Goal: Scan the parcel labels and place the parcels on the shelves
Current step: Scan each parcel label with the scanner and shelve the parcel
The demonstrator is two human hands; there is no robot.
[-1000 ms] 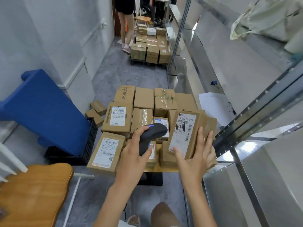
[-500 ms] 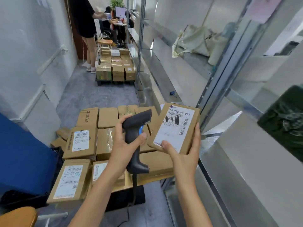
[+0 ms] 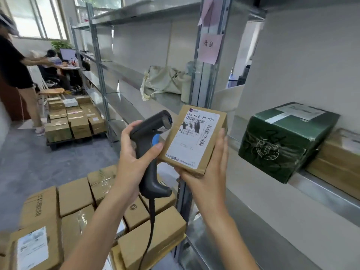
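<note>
I have the small cardboard parcel [image 3: 194, 139] held up before the shelf [image 3: 272, 193], label facing me, my right hand [image 3: 206, 172] cupping its lower edge with fingers curled up its side. My left hand [image 3: 134, 152] wraps the barcode scanner [image 3: 151, 151], thumb by the blue trigger, its nose just beside the label. I judge that too close and oblique for a clean read, and the one-handed grip could let the parcel slip. On the shelf a green box [image 3: 282, 141] and a brown carton [image 3: 335, 162] take the right part; the steel upright [image 3: 204, 78] stands behind the parcel. More parcels [image 3: 78, 211] are stacked below.
</note>
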